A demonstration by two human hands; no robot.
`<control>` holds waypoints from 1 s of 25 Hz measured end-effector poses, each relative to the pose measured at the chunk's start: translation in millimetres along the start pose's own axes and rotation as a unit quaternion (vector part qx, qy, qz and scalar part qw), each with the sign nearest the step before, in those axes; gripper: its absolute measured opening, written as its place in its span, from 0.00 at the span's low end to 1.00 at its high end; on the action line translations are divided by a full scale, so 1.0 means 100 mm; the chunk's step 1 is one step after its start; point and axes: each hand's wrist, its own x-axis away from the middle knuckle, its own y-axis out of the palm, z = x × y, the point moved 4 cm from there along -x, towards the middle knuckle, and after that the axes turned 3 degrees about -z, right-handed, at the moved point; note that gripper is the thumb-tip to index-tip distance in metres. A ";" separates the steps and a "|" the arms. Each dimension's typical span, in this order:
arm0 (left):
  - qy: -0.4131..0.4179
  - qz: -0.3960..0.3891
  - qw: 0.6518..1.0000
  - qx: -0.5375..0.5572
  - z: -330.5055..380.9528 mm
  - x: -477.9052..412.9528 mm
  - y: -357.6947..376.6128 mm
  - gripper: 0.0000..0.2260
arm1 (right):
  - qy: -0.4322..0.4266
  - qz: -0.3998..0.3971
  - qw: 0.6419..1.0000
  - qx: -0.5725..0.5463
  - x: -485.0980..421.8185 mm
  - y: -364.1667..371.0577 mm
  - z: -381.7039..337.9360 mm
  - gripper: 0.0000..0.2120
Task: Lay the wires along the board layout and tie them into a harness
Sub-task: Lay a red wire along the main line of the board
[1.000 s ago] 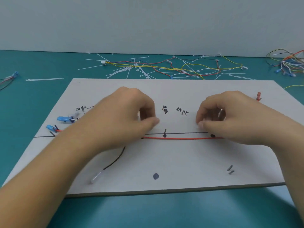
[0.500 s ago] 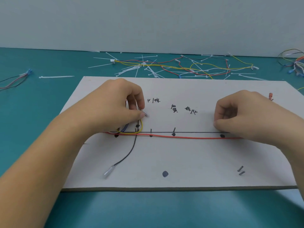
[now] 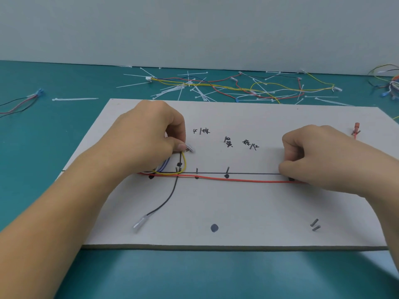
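A white layout board [image 3: 237, 212] with drawn black lines, dots and short pins lies on the teal table. A red wire [image 3: 237, 180] runs along the board's horizontal line. My left hand [image 3: 146, 139] pinches the clear terminal end of a yellow wire [image 3: 184, 162] that loops up from that line. Blue and white wires show under its palm. A black wire [image 3: 167, 201] with a clear terminal [image 3: 140, 222] trails toward the board's front. My right hand [image 3: 317, 156] has its fingers curled and presses the red wire's right part down; what its fingers hold is hidden.
Loose white cable ties [image 3: 185, 87] and tied coloured wire harnesses [image 3: 259, 87] lie behind the board. More wires sit at the far left [image 3: 21, 102] and far right [image 3: 388, 83]. A red terminal [image 3: 356, 129] stands at the board's right edge. Two pins [image 3: 315, 225] stand front right.
My left hand has moved left and back, uncovering the yellow loop and more of the black wire. The right hand has stayed on the red wire.
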 end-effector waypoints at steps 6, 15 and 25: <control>0.014 0.010 1.000 0.001 0.04 0.01 0.00 0.08 | 0.009 -0.004 1.000 0.019 0.00 0.01 0.00 0.09; 0.047 -0.026 0.999 0.007 0.07 0.00 0.03 0.07 | -0.001 0.004 1.000 -0.003 0.06 -0.02 0.05 0.09; 0.030 -0.057 0.996 0.055 -0.07 0.00 -0.03 0.07 | -0.075 -0.017 0.996 -0.036 0.09 0.00 -0.01 0.16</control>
